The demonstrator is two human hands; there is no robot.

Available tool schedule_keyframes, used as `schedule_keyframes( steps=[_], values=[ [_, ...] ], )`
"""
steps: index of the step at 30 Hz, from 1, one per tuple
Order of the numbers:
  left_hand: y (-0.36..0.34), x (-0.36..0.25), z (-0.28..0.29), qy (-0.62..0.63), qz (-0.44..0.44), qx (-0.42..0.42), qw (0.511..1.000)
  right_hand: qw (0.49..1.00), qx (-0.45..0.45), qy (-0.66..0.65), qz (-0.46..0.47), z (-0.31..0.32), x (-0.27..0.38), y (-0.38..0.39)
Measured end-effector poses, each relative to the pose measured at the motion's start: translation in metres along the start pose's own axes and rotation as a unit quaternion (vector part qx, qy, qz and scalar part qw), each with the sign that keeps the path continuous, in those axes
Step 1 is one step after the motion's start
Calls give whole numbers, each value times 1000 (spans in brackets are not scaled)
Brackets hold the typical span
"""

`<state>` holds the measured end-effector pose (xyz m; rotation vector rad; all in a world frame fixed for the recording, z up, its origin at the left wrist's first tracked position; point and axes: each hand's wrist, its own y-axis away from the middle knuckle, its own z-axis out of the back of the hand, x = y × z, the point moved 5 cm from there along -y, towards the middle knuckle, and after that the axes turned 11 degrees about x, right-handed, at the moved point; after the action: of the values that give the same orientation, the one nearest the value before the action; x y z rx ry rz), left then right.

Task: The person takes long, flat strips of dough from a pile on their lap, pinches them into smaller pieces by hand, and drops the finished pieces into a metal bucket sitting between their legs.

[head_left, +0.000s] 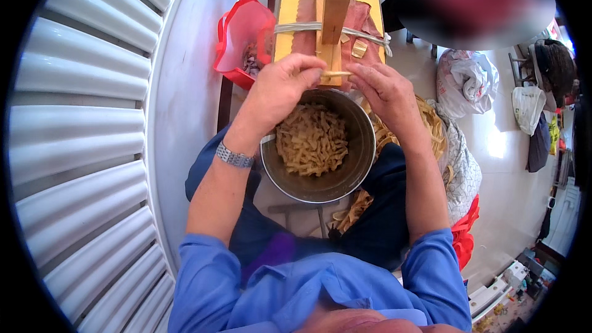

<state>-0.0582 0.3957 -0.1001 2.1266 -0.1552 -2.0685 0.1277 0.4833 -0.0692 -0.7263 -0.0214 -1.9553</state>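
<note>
A short pale-yellow strip (pixel 337 74) is stretched sideways between my two hands. My left hand (pixel 290 80) pinches its left end between thumb and fingers. At the other end, the fingertips of my right hand (pixel 385 88) are closed on it. The strip lies across the near end of a wooden fixture (pixel 335 12) with an upright block. White cord (pixel 296 27) ties this fixture over reddish cloth (pixel 304 9) on a yellow board (pixel 288 0). Just below my hands stands a deep metal pot (pixel 364 166), partly filled with small tan pieces (pixel 311 140).
Left of the board is an open red bag (pixel 226 55) with scraps inside. Long tan strips (pixel 435 126) lie right of the pot. A white plastic bag (pixel 467 83) rests on the floor. A white radiator (pixel 86 129) lines the left side. Another person (pixel 475 3) sits far right.
</note>
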Motion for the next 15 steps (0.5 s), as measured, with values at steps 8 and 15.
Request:
schedule_keyframes(
  steps=[8, 15],
  values=[
    [-22, -1, 4, -227, -54, -74, 970, 997, 3, 49, -59, -14, -23, -9],
    [1, 4, -3, -216, 0, -49, 975, 996, 70, 10, -53, -14, -19, 7]
  ],
)
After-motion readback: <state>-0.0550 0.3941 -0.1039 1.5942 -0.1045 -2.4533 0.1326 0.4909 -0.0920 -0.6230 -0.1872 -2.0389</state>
